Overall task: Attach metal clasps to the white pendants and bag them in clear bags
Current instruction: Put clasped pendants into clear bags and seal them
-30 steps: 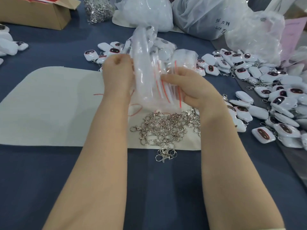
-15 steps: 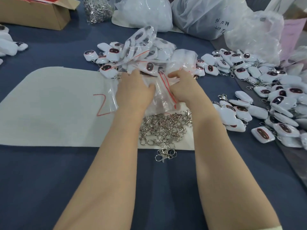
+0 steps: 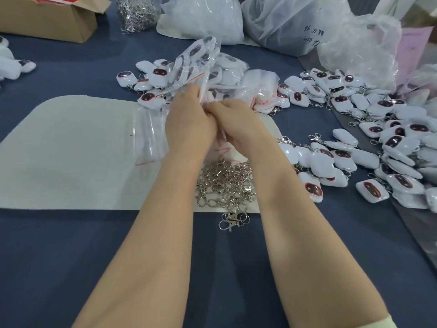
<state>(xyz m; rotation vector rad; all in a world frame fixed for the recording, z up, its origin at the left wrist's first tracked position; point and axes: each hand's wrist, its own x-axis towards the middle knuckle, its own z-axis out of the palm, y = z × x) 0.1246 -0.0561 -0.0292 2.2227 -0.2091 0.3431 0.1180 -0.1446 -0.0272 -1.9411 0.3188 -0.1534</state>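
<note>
My left hand [image 3: 189, 124] and my right hand [image 3: 234, 124] meet at the far edge of the pale mat [image 3: 71, 150], both pinching a clear zip bag [image 3: 205, 91] with a red seal line. A stack of empty clear bags [image 3: 149, 136] lies on the mat by my left wrist. A heap of metal clasps [image 3: 224, 183] sits between my forearms. Bagged white pendants [image 3: 212, 67] pile up just beyond my hands. Loose white pendants [image 3: 369, 138] with dark oval faces spread over the blue cloth to the right.
A cardboard box [image 3: 47, 22] stands at the far left. A bag of clasps [image 3: 137, 13] and large plastic sacks [image 3: 283, 22] line the far edge. A few more pendants [image 3: 14, 67] lie at the left edge.
My hands came down from holding a bag up in the air and drew together at the mat's far edge. The stack of empty bags now lies flat by my left wrist.
</note>
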